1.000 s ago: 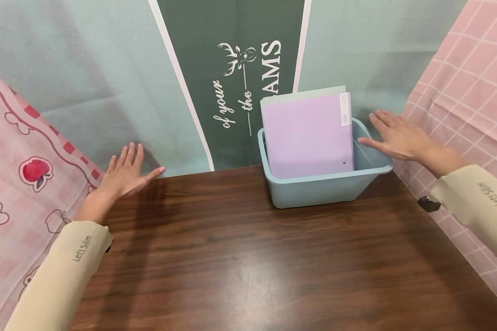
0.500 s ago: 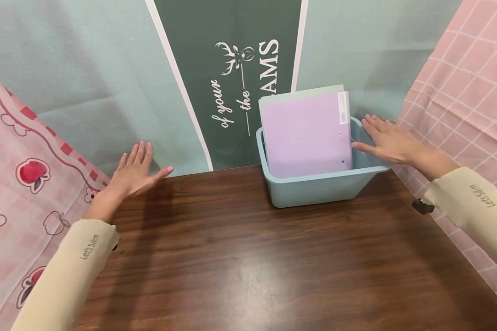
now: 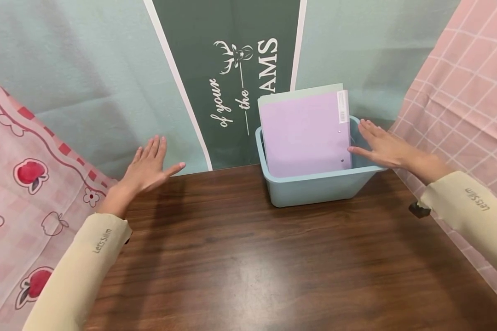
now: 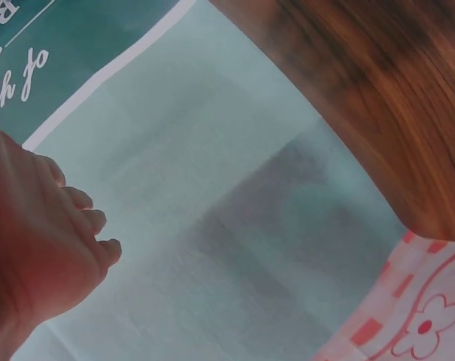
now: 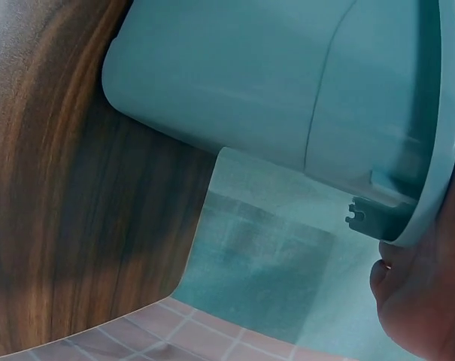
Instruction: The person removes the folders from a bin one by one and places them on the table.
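A pale blue plastic bin (image 3: 314, 189) stands at the back right of the table. Upright in it, leaning back, is a lilac folder (image 3: 306, 133) with a white barcode label and two small round studs. Behind that shows the top edge of a pale green folder (image 3: 306, 93). My right hand (image 3: 383, 146) is over the bin's right end, fingers straight and thumb spread toward the lilac folder. In the right wrist view, part of the right hand (image 5: 426, 293) appears beside the bin's rim. My left hand (image 3: 149, 168), holding nothing, hovers near the table's back edge with fingers straight.
The brown wooden table (image 3: 232, 248) meets a green printed cloth (image 3: 240, 82) along its back edge. A pink apple-patterned cloth (image 3: 29, 207) hangs at the left, and a pink checked cloth (image 3: 447, 92) hangs at the right.
My left hand has moved right along the back of the table. My right hand has come slightly left, further over the bin. The bin and folders stay in place.
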The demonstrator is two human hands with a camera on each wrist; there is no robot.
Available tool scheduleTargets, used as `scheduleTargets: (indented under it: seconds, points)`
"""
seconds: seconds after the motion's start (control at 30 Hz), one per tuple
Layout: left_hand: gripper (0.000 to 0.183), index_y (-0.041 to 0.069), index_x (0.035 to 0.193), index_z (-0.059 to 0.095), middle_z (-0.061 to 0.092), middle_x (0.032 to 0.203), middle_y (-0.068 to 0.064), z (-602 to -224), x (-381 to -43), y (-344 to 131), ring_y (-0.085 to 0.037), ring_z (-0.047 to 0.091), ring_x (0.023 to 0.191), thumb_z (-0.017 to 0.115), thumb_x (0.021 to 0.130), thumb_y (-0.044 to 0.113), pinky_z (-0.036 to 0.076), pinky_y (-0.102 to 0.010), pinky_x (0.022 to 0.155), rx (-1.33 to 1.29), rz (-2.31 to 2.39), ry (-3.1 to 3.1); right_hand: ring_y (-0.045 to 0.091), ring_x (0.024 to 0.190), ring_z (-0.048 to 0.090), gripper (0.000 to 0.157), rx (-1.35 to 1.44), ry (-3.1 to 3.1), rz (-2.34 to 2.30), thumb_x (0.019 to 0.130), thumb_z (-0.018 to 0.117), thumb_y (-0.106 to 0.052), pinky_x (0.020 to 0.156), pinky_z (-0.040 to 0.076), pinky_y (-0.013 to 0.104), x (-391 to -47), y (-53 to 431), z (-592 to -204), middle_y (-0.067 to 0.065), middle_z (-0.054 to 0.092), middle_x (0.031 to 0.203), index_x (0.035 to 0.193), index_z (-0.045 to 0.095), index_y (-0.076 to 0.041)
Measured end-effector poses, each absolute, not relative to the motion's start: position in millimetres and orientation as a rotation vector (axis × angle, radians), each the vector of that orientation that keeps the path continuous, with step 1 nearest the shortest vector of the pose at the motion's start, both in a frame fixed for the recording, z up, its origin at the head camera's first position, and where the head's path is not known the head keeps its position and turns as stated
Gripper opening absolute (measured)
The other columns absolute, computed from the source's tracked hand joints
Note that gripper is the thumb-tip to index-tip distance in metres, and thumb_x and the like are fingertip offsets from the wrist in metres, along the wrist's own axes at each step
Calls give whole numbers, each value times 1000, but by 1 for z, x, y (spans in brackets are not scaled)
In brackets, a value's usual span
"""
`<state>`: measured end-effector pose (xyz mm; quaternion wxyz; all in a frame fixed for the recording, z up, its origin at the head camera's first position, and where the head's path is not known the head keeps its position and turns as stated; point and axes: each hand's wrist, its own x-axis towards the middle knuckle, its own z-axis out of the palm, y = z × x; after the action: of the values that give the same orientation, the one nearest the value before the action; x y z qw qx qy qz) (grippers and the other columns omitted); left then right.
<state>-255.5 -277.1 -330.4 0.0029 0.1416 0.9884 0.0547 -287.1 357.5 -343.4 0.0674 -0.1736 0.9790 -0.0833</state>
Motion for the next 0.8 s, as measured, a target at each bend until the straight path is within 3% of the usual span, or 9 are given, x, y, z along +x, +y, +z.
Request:
scheduleTargets:
  seconds: [0.8]
  points:
    - [101,10,157,-3,-3,164,-10,-331,-273,-233,-26,-3,151,33,90,77,3,-50,121,605,270,3153,33,148,-13,84,-518,2942,-392,101,35,-55,114,4,66,-286,360,-353,6,-21,160,155,-5,-4]
